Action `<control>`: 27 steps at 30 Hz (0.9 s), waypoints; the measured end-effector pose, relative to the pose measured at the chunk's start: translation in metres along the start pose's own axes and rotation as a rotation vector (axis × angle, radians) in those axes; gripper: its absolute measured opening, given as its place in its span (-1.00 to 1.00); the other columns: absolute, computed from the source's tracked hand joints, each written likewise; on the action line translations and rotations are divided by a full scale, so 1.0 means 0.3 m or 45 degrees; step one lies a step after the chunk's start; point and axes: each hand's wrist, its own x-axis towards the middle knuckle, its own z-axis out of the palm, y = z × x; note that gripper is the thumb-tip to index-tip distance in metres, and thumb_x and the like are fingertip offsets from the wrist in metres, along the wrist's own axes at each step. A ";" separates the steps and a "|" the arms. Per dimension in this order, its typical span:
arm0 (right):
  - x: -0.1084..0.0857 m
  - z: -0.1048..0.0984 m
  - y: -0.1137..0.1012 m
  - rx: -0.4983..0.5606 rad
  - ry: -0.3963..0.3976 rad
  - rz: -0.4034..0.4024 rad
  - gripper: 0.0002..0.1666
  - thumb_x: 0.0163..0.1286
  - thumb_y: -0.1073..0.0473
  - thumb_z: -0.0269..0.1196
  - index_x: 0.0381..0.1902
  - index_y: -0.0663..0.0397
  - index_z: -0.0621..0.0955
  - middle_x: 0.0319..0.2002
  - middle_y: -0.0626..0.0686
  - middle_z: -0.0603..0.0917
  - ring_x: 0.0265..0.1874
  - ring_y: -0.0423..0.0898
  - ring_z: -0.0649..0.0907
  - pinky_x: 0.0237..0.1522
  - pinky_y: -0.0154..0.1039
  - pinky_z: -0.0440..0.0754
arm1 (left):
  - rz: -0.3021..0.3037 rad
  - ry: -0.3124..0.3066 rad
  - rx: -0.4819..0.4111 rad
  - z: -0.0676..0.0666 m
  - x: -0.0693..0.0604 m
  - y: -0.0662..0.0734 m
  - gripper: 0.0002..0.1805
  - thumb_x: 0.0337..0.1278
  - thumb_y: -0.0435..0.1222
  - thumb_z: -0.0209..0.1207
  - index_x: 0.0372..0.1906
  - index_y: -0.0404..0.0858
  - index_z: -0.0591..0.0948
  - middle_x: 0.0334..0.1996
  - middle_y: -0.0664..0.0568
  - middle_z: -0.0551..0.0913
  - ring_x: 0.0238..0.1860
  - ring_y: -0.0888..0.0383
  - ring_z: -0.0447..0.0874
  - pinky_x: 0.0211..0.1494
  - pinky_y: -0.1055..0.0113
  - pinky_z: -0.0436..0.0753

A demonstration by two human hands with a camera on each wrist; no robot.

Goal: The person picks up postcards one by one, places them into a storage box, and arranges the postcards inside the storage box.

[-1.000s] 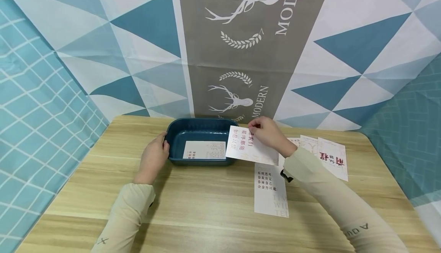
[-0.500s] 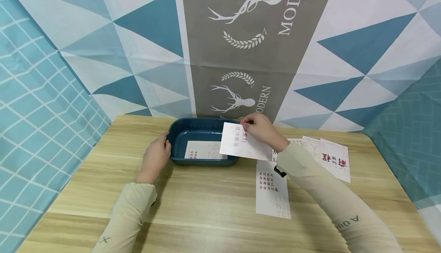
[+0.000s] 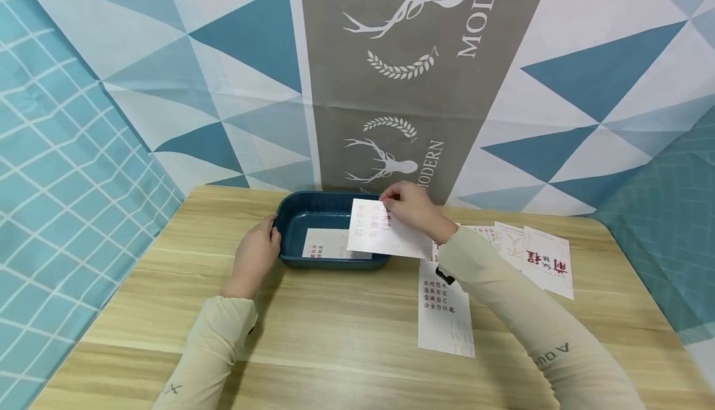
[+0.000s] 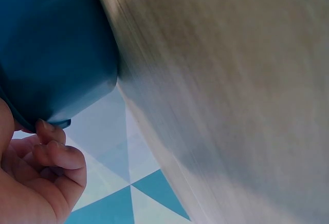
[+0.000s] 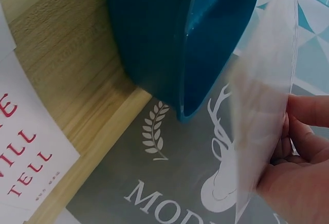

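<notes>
At the back of the table stands a dark blue rectangular container [image 3: 335, 263], with a printed white card [image 3: 329, 245] lying inside. My left hand [image 3: 254, 252] grips its left rim; the left wrist view shows curled fingers [image 4: 59, 154] at that rim [image 4: 61, 123]. Between thumb and fingers my right hand [image 3: 416, 211] pinches another white card [image 3: 391, 239] by its edge. That card hangs over the container's right side and hides part of it. In the right wrist view the pinched card [image 5: 267, 90] is seen nearly edge-on, apart from the container [image 5: 149, 44].
Several printed cards lie to the right, among them a card with large red characters [image 3: 550, 264]. A long card [image 3: 444, 320] lies in front of the right forearm, which hides others partly. A patterned cloth [image 3: 391, 100] rises behind the wooden table [image 3: 335, 348].
My right hand has carried the pinched card leftward, further over the container. The left hand stays on the rim. The head view has shifted slightly.
</notes>
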 end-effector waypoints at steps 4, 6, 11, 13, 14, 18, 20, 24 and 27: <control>0.009 0.011 -0.008 -0.012 -0.003 -0.018 -0.76 0.34 0.24 0.06 -0.21 0.17 0.66 -0.14 0.14 0.60 -0.24 -0.03 0.49 -0.19 -0.24 0.42 | 0.001 0.001 -0.006 0.001 0.001 0.002 -0.56 0.34 -0.33 -0.16 0.24 -0.43 0.37 0.02 -0.40 0.56 -0.06 -0.26 0.60 0.01 -0.09 0.54; 0.012 0.017 -0.015 -0.016 -0.010 -0.020 -0.76 0.34 0.24 0.06 -0.21 0.16 0.66 -0.12 0.14 0.58 -0.22 -0.02 0.49 -0.16 -0.23 0.43 | -0.003 -0.003 -0.008 0.001 0.001 0.003 -0.56 0.34 -0.32 -0.16 0.24 -0.43 0.37 0.02 -0.39 0.56 -0.05 -0.26 0.59 0.02 -0.09 0.54; 0.024 0.029 -0.030 -0.030 -0.020 -0.041 -0.76 0.34 0.23 0.07 -0.21 0.15 0.66 -0.11 0.13 0.57 -0.19 -0.02 0.48 -0.13 -0.21 0.44 | -0.015 -0.014 -0.005 -0.001 0.001 0.002 -0.55 0.34 -0.32 -0.16 0.25 -0.42 0.36 0.02 -0.39 0.56 -0.03 -0.25 0.59 0.04 -0.09 0.53; 0.030 0.033 -0.037 -0.029 -0.021 -0.051 -0.76 0.34 0.23 0.07 -0.21 0.14 0.66 -0.12 0.12 0.58 -0.20 -0.03 0.48 -0.14 -0.22 0.43 | -0.021 -0.019 0.000 -0.001 0.001 0.002 -0.55 0.34 -0.32 -0.16 0.25 -0.42 0.36 0.03 -0.39 0.56 -0.02 -0.25 0.58 0.04 -0.08 0.53; 0.032 0.035 -0.040 -0.027 -0.022 -0.057 -0.77 0.34 0.23 0.07 -0.22 0.14 0.66 -0.13 0.11 0.58 -0.21 -0.03 0.48 -0.15 -0.22 0.43 | -0.023 -0.021 0.001 -0.002 0.001 0.003 -0.55 0.34 -0.32 -0.16 0.25 -0.42 0.36 0.03 -0.39 0.55 -0.02 -0.25 0.58 0.04 -0.09 0.53; 0.045 0.045 -0.055 -0.021 -0.031 -0.067 -0.77 0.35 0.23 0.07 -0.22 0.14 0.66 -0.17 0.10 0.59 -0.24 -0.05 0.48 -0.18 -0.25 0.43 | -0.028 -0.022 0.001 -0.004 0.000 0.005 -0.55 0.34 -0.32 -0.16 0.26 -0.42 0.36 0.03 -0.39 0.55 -0.01 -0.25 0.58 0.04 -0.09 0.53; 0.051 0.050 -0.062 -0.019 -0.039 -0.073 -0.77 0.35 0.23 0.06 -0.22 0.15 0.66 -0.20 0.10 0.60 -0.25 -0.05 0.48 -0.19 -0.26 0.43 | -0.027 -0.021 -0.001 -0.004 0.000 0.005 -0.55 0.34 -0.32 -0.16 0.25 -0.42 0.36 0.04 -0.39 0.55 -0.01 -0.25 0.58 0.04 -0.09 0.53; 0.061 0.064 -0.076 -0.011 -0.063 -0.074 -0.76 0.35 0.24 0.06 -0.20 0.15 0.65 -0.21 0.09 0.62 -0.28 -0.06 0.50 -0.21 -0.27 0.44 | -0.023 -0.023 -0.001 -0.002 0.001 0.003 -0.55 0.34 -0.32 -0.15 0.26 -0.43 0.35 0.04 -0.39 0.55 -0.03 -0.24 0.59 0.03 -0.08 0.53; 0.068 0.075 -0.085 -0.009 -0.075 -0.075 -0.76 0.36 0.24 0.05 -0.20 0.15 0.65 -0.22 0.08 0.62 -0.29 -0.07 0.50 -0.22 -0.28 0.44 | -0.025 -0.029 0.003 -0.001 0.003 0.001 -0.55 0.35 -0.32 -0.16 0.26 -0.42 0.35 0.04 -0.39 0.55 -0.03 -0.24 0.59 0.04 -0.08 0.53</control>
